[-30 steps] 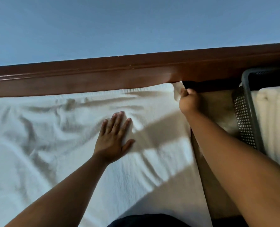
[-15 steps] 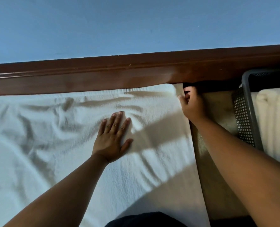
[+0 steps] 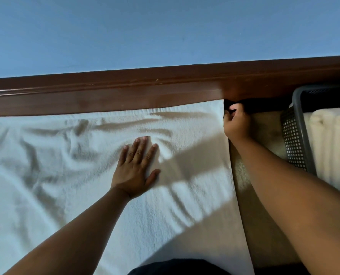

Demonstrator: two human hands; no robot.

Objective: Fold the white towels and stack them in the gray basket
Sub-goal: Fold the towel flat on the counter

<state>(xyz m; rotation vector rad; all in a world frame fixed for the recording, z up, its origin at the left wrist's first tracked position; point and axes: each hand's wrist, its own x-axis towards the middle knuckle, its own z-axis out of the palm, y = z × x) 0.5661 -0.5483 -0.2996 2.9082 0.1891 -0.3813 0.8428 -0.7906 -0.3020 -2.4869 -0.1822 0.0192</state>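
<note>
Obs.: blue wall [image 3: 165, 26] fills the upper field. White towel [image 3: 65, 175] lies spread open over the left and middle of the beige surface [image 3: 264, 135]; its far edge runs along the wooden rail [image 3: 105, 96] that borders the far edge of the surface, and its right edge is straight, leaving a bare strip of surface between towel and basket. The cloth is creased across the far left part and smoother toward the near right. Shadows of both forearms fall across it. Gray basket [image 3: 298, 120] stands at the far right corner of the surface, perforated side wall facing the towel, well clear of the towel's right edge. Folded towels [image 3: 332, 145], cream-white, sit side by side inside the basket, rounded folds up. A dark cloth [image 3: 177, 267] shows at the near edge, partly cut off by the frame. Left hand [image 3: 135, 171]: palm down on the middle of the towel, fingers straight and slightly spread, thumb out to the right, pressing flat, holding nothing. Right hand [image 3: 237, 126]: at the towel's far right corner, just below the rail, fingers curled inward against the cloth edge; whether they actually pinch the corner cannot be told.
</note>
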